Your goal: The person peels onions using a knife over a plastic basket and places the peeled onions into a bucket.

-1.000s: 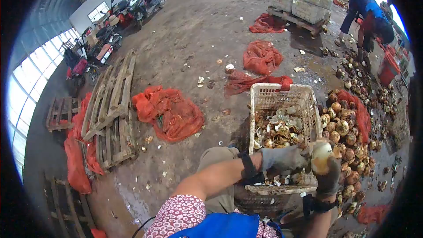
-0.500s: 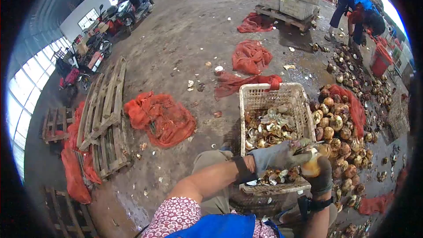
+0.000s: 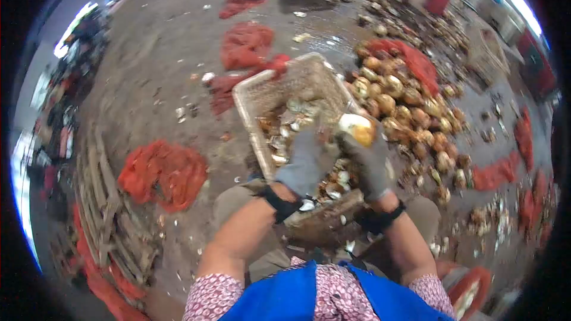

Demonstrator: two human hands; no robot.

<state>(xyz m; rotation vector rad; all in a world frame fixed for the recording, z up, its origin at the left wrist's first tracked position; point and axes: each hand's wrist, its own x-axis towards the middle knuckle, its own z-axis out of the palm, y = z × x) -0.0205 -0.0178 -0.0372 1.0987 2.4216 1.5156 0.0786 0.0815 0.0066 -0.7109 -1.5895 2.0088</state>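
Observation:
My right hand (image 3: 367, 165), in a grey glove, grips an onion (image 3: 359, 128) that is partly peeled, with a white face and a brown side. It is raised over the right edge of a dirty cream plastic crate (image 3: 253, 128). My left hand (image 3: 304, 163), gloved as well, hovers above the crate a short way left of the onion, apart from it. Motion smears its fingers, so whether they hold anything is unclear. Inside the crate lie pale and brown onion scraps (image 3: 336, 181).
A heap of unpeeled onions (image 3: 410, 107) lies right of the crate, partly under red netting (image 3: 410, 62). More red net (image 3: 163, 172) is on the floor at left, near wooden pallets (image 3: 107, 214). A red-rimmed container (image 3: 485, 279) with pale contents stands at lower right.
The view has swung right and down. My hands, together at the onion before, are now apart; the left has drawn away and the right keeps the onion.

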